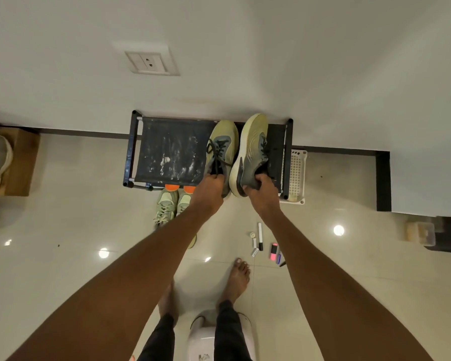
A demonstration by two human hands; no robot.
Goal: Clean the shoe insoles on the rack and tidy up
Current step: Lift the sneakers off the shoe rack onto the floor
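Note:
A black-framed shoe rack (133,152) with a dusty dark fabric top stands against the wall. Two yellow-green and grey sneakers are over its right half. My left hand (210,190) grips the heel of the left sneaker (223,144), which points toward the wall. My right hand (262,192) grips the heel of the right sneaker (253,149), which is tilted onto its side with the pale sole edge showing. The insoles are hidden inside the shoes.
A pale green pair of sneakers (167,207) sits on the floor before the rack. A white plastic basket (297,173) stands at the rack's right. Markers and small items (264,243) lie on the tiles by my bare feet. A white stool (206,337) is below me.

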